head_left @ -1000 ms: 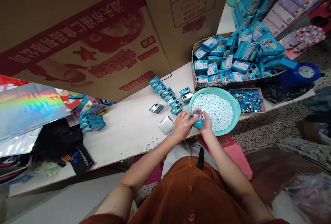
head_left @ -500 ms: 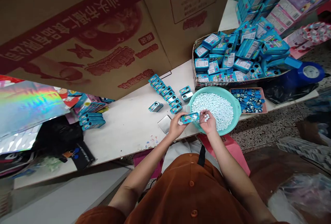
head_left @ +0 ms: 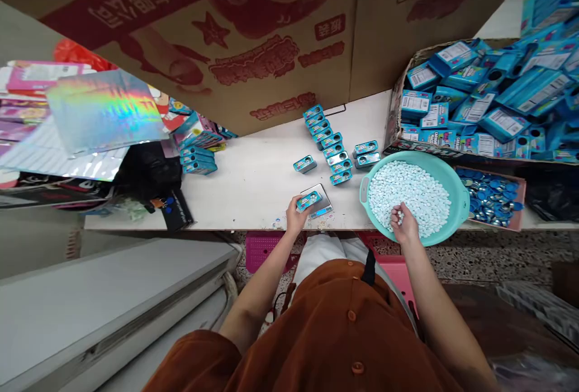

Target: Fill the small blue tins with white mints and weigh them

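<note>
In my left hand is a small blue candy tin, gripped at its left end, with pale candies showing in its top opening. It is over a flat silver pocket scale with a lit blue display; whether it rests on the plate I cannot tell. My right hand is above the turquoise basin, fingers curled round a few white candies. Loose white candies fill much of the basin. A row of blue tins stands beyond the scale, with a single tin to its left.
A cardboard carton heaped with blue tins stands behind the basin. Right of it is a pink tray of blue and silver caps. A large printed box rises at the back. Black bags and packets lie left.
My left hand has carried the tin from beside the basin leftward to the scale. My right hand's open palm has curled over the candies. The view has shifted.
</note>
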Motion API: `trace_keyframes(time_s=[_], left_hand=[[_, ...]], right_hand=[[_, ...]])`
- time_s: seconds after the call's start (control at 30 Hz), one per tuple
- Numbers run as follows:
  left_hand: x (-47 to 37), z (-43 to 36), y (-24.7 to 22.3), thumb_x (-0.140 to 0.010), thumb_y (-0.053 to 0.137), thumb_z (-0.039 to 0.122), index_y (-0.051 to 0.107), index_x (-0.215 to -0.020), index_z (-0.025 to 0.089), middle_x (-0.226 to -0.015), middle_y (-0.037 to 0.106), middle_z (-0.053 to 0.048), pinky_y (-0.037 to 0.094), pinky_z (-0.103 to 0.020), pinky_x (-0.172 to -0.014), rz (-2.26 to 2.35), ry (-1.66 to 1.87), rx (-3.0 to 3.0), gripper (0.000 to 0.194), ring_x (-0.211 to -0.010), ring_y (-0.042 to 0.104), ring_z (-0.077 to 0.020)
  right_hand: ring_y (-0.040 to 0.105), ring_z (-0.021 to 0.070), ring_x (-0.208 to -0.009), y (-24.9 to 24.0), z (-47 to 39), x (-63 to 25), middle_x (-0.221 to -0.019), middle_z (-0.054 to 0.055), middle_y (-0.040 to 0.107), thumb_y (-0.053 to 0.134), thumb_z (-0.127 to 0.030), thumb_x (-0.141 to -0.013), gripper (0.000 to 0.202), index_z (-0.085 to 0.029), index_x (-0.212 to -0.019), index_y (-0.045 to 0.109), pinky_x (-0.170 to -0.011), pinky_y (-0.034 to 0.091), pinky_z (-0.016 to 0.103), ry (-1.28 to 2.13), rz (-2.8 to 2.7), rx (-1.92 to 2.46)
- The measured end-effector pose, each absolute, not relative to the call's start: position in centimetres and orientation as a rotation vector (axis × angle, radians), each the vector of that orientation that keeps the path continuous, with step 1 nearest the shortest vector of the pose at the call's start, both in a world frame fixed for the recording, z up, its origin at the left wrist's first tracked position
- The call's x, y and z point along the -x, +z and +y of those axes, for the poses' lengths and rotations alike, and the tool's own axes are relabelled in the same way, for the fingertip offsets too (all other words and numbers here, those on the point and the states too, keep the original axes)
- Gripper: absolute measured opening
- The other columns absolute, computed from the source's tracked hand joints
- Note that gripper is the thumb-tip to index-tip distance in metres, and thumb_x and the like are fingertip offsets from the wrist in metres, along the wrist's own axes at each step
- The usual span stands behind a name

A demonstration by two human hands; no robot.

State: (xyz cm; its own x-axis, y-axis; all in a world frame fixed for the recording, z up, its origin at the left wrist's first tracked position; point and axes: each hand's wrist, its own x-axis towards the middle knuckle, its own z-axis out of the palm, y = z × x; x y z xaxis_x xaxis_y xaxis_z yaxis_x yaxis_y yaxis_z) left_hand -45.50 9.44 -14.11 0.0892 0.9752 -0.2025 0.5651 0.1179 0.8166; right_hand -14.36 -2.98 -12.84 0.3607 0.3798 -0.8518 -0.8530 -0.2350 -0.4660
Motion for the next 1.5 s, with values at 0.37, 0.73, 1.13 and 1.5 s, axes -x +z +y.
trace_keyframes(time_s=[0.37,0.73,1.13,1.5], left_hand=[[46.2,10.4,-17.3,-0.068,0.072,0.029,0.048,-0.114,0.023,-0.114,0.059,-0.006,0.046,-0.036,-0.09,1.514,0.62,-1.577,0.052,-0.106,0.057,-0.0223],[51.5,4.5,-18.1,-0.065,0.074,0.031,0.04,-0.124,0.022,-0.12,0.055,-0.011,0.041,-0.04,-0.095,1.736,0.546,-1.495,0.069,-0.114,0.052,-0.0231],[52.4,2.2,-17.3,-0.069,0.072,0.032,0.044,-0.121,0.023,-0.119,0.056,-0.008,0.039,-0.039,-0.097,1.783,0.482,-1.458,0.06,-0.116,0.05,-0.0234],[49.5,5.6,-17.6,-0.066,0.074,0.031,0.038,-0.128,0.022,-0.125,0.051,-0.011,0.037,-0.042,-0.1,1.719,0.583,-1.675,0.072,-0.12,0.045,-0.0262]], right_hand=[[0.031,0.0018,-0.035,-12.4,-3.7,14.3,-0.052,-0.008,0.038,0.056,-0.038,-0.083,0.026,-0.02,-0.069,0.043,-0.029,0.023,0.014,1.307,0.521,1.31],[0.032,0.0018,-0.036,-12.3,-4.2,14.1,-0.055,-0.007,0.041,0.056,-0.035,-0.082,0.024,-0.02,-0.069,0.044,-0.029,0.023,0.013,1.274,0.509,1.351],[0.033,0.0021,-0.036,-11.8,-4.1,14.5,-0.054,-0.007,0.042,0.049,-0.029,-0.086,0.02,-0.019,-0.069,0.044,-0.03,0.022,0.015,1.29,0.573,1.319],[0.038,0.0034,-0.04,-11.8,-4.3,15.0,-0.056,-0.005,0.045,0.043,-0.026,-0.089,0.02,-0.018,-0.071,0.047,-0.031,0.026,0.014,1.281,0.584,1.252]])
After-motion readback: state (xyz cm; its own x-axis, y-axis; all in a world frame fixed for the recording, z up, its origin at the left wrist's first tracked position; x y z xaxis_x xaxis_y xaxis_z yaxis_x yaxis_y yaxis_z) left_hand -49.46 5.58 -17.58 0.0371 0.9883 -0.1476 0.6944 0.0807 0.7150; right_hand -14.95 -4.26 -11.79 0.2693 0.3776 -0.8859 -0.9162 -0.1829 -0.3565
